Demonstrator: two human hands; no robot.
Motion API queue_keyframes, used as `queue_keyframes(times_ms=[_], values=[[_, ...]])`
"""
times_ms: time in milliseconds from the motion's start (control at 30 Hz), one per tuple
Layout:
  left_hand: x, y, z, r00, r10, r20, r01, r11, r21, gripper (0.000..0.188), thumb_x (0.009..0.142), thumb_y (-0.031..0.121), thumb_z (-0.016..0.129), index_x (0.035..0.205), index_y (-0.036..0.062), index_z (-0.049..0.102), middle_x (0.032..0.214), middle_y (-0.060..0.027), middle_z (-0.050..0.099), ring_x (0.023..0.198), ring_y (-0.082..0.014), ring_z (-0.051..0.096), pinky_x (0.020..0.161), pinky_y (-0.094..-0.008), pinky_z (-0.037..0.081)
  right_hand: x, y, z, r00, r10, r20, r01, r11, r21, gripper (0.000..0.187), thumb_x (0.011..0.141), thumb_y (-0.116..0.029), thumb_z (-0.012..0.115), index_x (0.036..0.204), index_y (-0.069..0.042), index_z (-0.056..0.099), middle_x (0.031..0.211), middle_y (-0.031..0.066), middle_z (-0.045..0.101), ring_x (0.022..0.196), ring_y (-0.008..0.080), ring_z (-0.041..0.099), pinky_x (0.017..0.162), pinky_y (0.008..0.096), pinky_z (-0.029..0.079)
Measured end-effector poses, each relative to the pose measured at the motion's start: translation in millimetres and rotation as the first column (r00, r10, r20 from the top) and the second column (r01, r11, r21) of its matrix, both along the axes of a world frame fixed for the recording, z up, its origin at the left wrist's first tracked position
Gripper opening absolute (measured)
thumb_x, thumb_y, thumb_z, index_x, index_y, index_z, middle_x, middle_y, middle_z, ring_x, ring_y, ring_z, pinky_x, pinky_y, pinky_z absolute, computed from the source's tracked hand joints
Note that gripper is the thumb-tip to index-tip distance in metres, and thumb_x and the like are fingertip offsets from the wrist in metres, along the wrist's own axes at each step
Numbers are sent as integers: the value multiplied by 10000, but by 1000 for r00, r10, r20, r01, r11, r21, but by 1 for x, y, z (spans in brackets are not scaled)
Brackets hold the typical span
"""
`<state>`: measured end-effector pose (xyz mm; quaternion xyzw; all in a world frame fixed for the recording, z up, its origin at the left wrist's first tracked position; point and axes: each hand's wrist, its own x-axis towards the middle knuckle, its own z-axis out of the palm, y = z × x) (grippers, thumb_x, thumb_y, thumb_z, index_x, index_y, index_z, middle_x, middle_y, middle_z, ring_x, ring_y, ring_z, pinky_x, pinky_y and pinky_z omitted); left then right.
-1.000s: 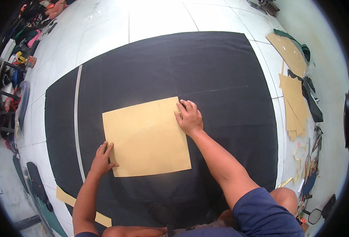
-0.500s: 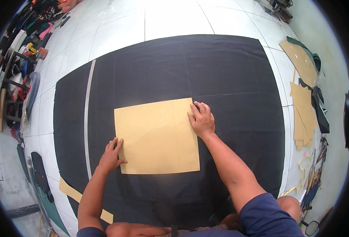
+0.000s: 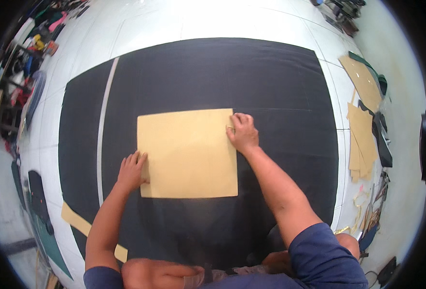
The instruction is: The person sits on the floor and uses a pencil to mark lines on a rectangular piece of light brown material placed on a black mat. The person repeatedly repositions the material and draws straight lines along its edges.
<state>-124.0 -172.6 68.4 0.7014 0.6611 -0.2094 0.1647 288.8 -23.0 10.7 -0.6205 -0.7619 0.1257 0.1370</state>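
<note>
A rectangular tan cardboard sheet (image 3: pixel 189 156) lies flat on a large spread of black fabric (image 3: pixel 280 159). My left hand (image 3: pixel 132 171) rests at the sheet's left edge. Its fingers are stretched out and touch the edge, with the thumb apart lower down. At the upper right corner my right hand (image 3: pixel 243 131) has its fingers curled round the edge, thumb over the sheet; a ring shows on one finger. Faint pale lines run on the fabric, one of them to the right from that corner.
A pale strip (image 3: pixel 106 115) crosses the fabric on the left. A long tan card piece (image 3: pixel 75 219) lies under my left forearm. Tan card pieces (image 3: pixel 362 139) and dark scraps line the right wall. Clutter stands at the left wall. White floor tiles (image 3: pixel 174 24) surround the fabric.
The whole view has shifted and turned slightly. The cardboard sheet keeps about the same place on the fabric. My left hand's fingers are drawn closer together, and my right hand's fingers are more bent.
</note>
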Motion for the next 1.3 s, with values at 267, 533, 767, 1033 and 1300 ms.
queue_keyframes(times_ms=[267, 533, 767, 1033, 1300], values=[[3, 9, 9, 997, 58, 55, -55, 997, -63, 1119, 728, 316, 950, 1645, 232, 315, 1703, -123, 292, 1551, -371, 325, 1157, -509, 500, -48, -40, 30, 960, 78, -268, -70, 997, 42, 314, 1031, -286, 590, 1197, -43, 698, 1284, 138, 620, 1235, 304, 580, 1057, 436, 481], [-5, 5, 12, 988, 93, 124, -83, 993, -88, 1169, 710, 320, 962, 1663, 246, 289, 1706, -116, 285, 1544, -363, 332, 1150, -494, 512, -200, -197, 36, 706, 151, -692, -522, 771, -364, 374, 1101, -344, 513, 1147, -31, 713, 1027, 234, 737, 965, 415, 709, 870, 478, 540], [-7, 2, 7, 980, 97, 172, -89, 994, -57, 1173, 694, 292, 971, 1659, 253, 305, 1693, -89, 310, 1528, -361, 354, 1142, -479, 521, -243, -209, 37, 643, 283, -712, -630, 724, -282, 199, 1016, -170, 667, 1110, -5, 725, 1040, 241, 745, 983, 427, 712, 880, 474, 548], [-11, 7, 6, 983, 87, 161, -68, 990, -120, 1320, 610, 261, 1013, 1684, 285, 246, 1733, -76, 228, 1567, -374, 292, 1152, -490, 512, -253, -204, 25, 636, 410, -653, -648, 744, -164, 149, 946, -86, 699, 1074, -12, 720, 1028, 224, 747, 981, 417, 718, 869, 481, 565], [-7, 5, 3, 989, 91, 119, -71, 985, -159, 1571, 438, 148, 1063, 1711, 279, 151, 1778, -114, 107, 1614, -396, 192, 1173, -535, 471, -253, -202, 20, 625, 411, -664, -657, 736, -163, 178, 944, -100, 703, 1101, -22, 732, 1025, 225, 750, 970, 415, 723, 856, 480, 571]])
